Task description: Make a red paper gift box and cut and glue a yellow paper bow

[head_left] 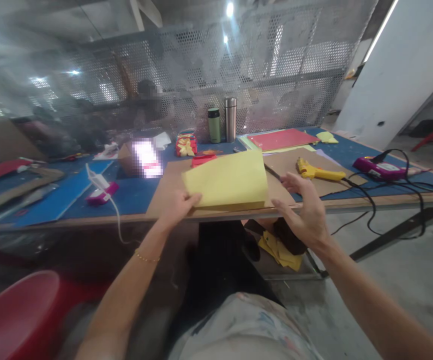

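A yellow sheet of paper [227, 180] curls up over a brown cardboard sheet [167, 182] at the table's front edge. My left hand [182, 206] pinches the sheet's lower left corner between thumb and fingers. On the right, my right hand [303, 207] is open, thumb and fingers apart, just off the sheet's right edge. Beyond that hand a yellow glue gun [319, 172] lies on the cardboard, its black cord running right. Small red pieces [203, 159] lie behind the yellow sheet.
A green tumbler [214, 125] and steel flask [230, 120] stand at the back before a mesh panel. Red paper [284, 139] lies back right. Purple power strips [379, 169] sit on both sides. A lit, pixelated phone [147, 157] leans on the left. A red stool [21, 315] stands lower left.
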`<state>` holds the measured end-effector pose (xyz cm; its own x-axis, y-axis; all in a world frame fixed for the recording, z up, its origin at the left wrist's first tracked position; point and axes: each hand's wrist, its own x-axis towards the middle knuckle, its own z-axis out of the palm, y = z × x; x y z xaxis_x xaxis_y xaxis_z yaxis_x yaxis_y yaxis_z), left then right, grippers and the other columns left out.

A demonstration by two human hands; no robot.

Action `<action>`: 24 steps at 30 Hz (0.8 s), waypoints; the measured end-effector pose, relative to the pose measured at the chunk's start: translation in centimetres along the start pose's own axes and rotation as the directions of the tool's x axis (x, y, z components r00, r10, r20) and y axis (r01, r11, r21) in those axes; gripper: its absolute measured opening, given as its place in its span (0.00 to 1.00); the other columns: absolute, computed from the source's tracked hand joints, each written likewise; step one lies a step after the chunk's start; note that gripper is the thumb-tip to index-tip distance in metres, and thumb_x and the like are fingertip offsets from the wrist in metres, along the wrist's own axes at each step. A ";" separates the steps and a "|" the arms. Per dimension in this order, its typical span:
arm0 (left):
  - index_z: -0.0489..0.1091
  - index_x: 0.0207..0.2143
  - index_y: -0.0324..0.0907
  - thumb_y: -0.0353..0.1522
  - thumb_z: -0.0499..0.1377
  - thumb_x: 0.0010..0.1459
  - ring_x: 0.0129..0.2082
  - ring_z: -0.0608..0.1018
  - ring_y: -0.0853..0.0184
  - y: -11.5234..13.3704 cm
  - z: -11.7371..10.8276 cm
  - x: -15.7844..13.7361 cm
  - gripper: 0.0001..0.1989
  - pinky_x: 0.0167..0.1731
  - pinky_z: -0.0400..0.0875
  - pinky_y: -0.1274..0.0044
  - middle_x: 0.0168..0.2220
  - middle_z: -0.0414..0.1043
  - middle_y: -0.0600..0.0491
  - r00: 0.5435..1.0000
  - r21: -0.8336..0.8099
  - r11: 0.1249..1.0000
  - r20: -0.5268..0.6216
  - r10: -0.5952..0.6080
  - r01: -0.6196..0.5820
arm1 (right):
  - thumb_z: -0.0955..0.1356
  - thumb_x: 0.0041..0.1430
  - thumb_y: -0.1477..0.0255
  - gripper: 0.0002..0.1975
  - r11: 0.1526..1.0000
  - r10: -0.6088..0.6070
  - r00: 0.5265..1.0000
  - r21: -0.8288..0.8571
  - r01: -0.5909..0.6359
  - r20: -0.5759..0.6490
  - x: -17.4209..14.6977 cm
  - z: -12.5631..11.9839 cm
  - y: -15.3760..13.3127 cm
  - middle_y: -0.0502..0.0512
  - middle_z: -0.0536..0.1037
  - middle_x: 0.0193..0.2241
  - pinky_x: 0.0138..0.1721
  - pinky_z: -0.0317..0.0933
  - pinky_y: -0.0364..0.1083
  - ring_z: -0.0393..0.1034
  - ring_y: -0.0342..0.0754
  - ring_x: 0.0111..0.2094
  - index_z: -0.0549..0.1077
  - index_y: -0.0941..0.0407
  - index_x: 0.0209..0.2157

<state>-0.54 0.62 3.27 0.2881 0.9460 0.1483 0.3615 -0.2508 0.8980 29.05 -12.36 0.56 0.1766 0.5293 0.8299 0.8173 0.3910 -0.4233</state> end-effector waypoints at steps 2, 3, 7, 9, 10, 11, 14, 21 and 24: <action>0.63 0.11 0.42 0.36 0.65 0.54 0.16 0.61 0.73 1.3 0.1 0.9 0.22 0.17 0.49 0.79 0.13 0.59 0.57 1.000 0.132 0.991 -0.005 -0.005 0.006 | 0.68 0.66 0.63 0.27 0.983 -0.097 0.995 -0.158 0.092 -0.024 1.1 1.2 -0.1 0.68 0.74 0.58 0.57 0.65 0.67 0.69 0.66 0.59 0.65 0.50 0.65; 0.62 0.11 0.42 0.35 0.65 0.53 0.15 0.58 0.73 2.0 0.3 1.4 0.22 0.16 0.46 0.79 0.12 0.57 0.58 1.000 0.181 0.983 0.014 0.002 -0.004 | 0.67 0.67 0.64 0.26 0.965 -0.141 0.990 -0.221 0.140 0.008 1.6 1.9 -0.3 0.67 0.73 0.60 0.60 0.62 0.68 0.67 0.67 0.62 0.66 0.50 0.64; 0.66 0.13 0.42 0.30 0.62 0.52 0.15 0.57 0.74 4.3 1.4 3.0 0.16 0.16 0.45 0.80 0.13 0.59 0.58 0.991 0.162 0.984 0.126 0.055 -0.075 | 0.64 0.70 0.65 0.21 0.901 -0.255 0.909 -0.261 0.347 0.329 2.5 4.7 -0.3 0.63 0.71 0.64 0.65 0.56 0.65 0.63 0.63 0.66 0.69 0.50 0.62; 0.67 0.14 0.41 0.27 0.61 0.51 0.17 0.60 0.73 4.9 2.1 3.5 0.14 0.17 0.49 0.80 0.14 0.62 0.58 0.990 0.163 0.984 0.135 0.048 -0.070 | 0.64 0.70 0.64 0.20 0.884 -0.260 0.863 -0.253 0.394 0.434 2.1 6.0 0.1 0.67 0.72 0.63 0.66 0.56 0.63 0.64 0.62 0.65 0.70 0.54 0.60; 0.68 0.15 0.41 0.25 0.61 0.50 0.18 0.62 0.72 4.9 2.4 3.7 0.13 0.18 0.52 0.81 0.15 0.64 0.57 0.992 0.191 0.979 0.120 0.044 -0.067 | 0.64 0.70 0.64 0.19 0.878 -0.255 0.848 -0.256 0.404 0.465 1.7 6.5 0.4 0.67 0.74 0.61 0.66 0.56 0.63 0.66 0.62 0.64 0.70 0.55 0.59; 0.69 0.17 0.41 0.25 0.61 0.50 0.19 0.65 0.72 4.9 2.6 3.9 0.11 0.19 0.55 0.81 0.17 0.67 0.57 0.994 0.233 0.970 0.095 0.048 -0.069 | 0.64 0.71 0.64 0.18 0.875 -0.246 0.840 -0.261 0.407 0.483 1.3 6.9 0.6 0.67 0.76 0.59 0.66 0.55 0.63 0.67 0.62 0.62 0.71 0.55 0.58; 0.77 0.32 0.37 0.25 0.61 0.53 0.29 0.75 0.67 4.5 2.9 4.1 0.05 0.29 0.66 0.80 0.32 0.79 0.50 0.996 0.377 0.922 0.021 0.082 -0.084 | 0.63 0.72 0.63 0.17 0.870 -0.236 0.850 -0.287 0.400 0.471 0.2 7.1 0.9 0.66 0.78 0.56 0.67 0.52 0.65 0.69 0.62 0.61 0.71 0.54 0.56; 0.71 0.59 0.36 0.29 0.56 0.63 0.51 0.79 0.56 3.3 3.4 3.9 0.22 0.54 0.70 0.70 0.54 0.78 0.42 0.998 0.586 0.808 0.009 0.070 -0.062 | 0.63 0.72 0.61 0.22 0.870 -0.254 0.876 -0.298 0.393 0.410 -1.5 5.8 0.3 0.70 0.75 0.58 0.66 0.52 0.64 0.68 0.62 0.60 0.68 0.60 0.60; 0.70 0.61 0.39 0.29 0.55 0.64 0.54 0.79 0.53 2.8 3.9 3.9 0.23 0.56 0.70 0.66 0.54 0.78 0.42 0.997 0.643 0.766 -0.039 0.068 -0.027 | 0.63 0.72 0.61 0.22 0.890 -0.238 0.868 -0.260 0.375 0.437 -1.6 5.8 0.7 0.69 0.76 0.57 0.64 0.57 0.62 0.69 0.61 0.59 0.69 0.59 0.60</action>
<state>5.10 2.77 4.76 0.2776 0.9340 0.2248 0.8389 -0.3497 0.4171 26.14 -8.58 -3.19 -0.2810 0.6949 0.6620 0.9360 0.3508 0.0290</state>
